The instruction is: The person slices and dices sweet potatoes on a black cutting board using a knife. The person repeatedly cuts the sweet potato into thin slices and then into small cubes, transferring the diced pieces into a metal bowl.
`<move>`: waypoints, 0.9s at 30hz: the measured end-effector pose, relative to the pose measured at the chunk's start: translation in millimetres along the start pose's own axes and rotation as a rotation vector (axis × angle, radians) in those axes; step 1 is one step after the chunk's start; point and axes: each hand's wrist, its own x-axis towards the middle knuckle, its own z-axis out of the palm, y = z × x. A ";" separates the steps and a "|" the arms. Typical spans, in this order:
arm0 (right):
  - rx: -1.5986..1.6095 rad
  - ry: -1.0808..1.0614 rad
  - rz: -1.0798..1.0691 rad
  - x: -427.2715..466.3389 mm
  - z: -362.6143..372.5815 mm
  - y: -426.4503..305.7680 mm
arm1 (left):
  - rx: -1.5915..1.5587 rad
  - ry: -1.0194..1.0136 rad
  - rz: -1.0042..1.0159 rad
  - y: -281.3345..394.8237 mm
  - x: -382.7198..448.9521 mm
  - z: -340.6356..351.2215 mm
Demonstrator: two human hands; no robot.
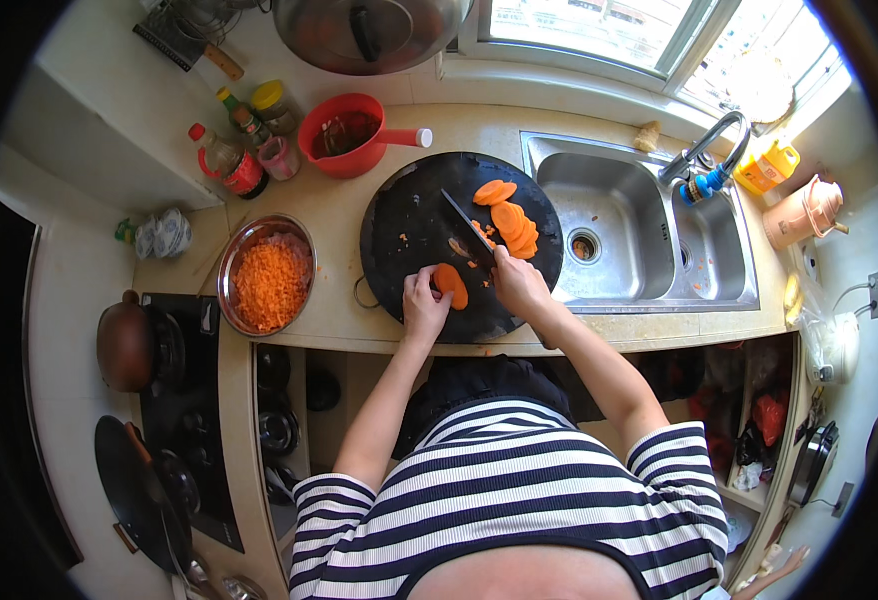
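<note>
On a round black cutting board (416,240), my left hand (424,307) has its fingers curled on a small stack of orange carrot slices (450,287) near the front edge. My right hand (521,285) grips a kitchen knife (467,219), its dark blade slanting away to the upper left over the board. The knife's handle is mostly hidden in my fist. Beyond the blade, more carrot slices (512,227) lie fanned in an overlapping row. Small carrot scraps (403,237) are scattered across the board.
Left of the board stands a steel bowl (223,279) of finely chopped carrot (270,285). Behind are a red handled pot (334,161) and a sauce bottle (232,165). A double steel sink (611,225) with a faucet (739,131) adjoins on the right. A wok (135,487) rests by the stove (183,420).
</note>
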 end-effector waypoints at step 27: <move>-0.091 -0.059 -0.138 -33.3 9.1 -16.8 | 0.039 0.268 0.477 -11.2 -16.7 14.2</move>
